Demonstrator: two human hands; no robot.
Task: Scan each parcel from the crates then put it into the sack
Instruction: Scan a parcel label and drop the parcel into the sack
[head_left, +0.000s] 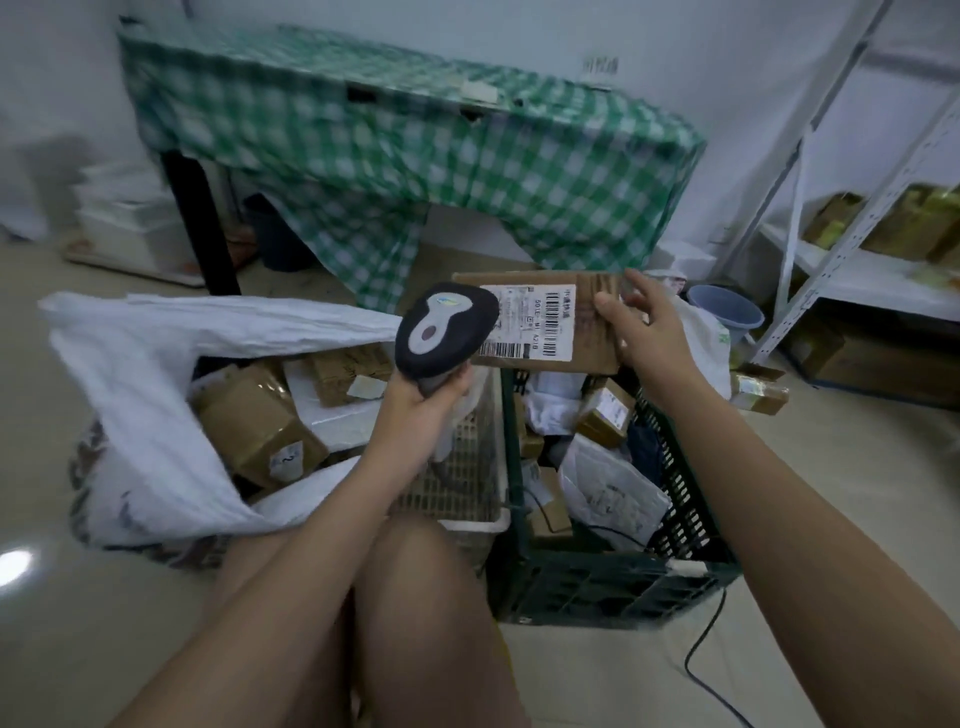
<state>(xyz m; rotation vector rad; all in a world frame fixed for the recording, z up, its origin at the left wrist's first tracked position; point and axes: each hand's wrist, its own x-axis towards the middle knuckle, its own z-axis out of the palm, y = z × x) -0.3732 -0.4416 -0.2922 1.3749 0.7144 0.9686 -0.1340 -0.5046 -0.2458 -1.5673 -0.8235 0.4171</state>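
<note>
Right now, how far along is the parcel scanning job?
Partway. Several parcels already lie in the white sack. In hand: the right hand holds a cardboard parcel, label facing the scanner gripped by the left hand. The green crate still holds more parcels.

A pale, glossy tiled floor (831, 519) carries everything. On it, left, sits an open white sack (145, 395) holding cardboard boxes. Beside it stands a cream slatted crate (467, 467), touching a dark green crate (613, 582) filled with parcels. Farther back stand a table draped in green checked cloth (415, 156), a blue bucket (727, 312), and white metal shelving (857, 249).
</note>
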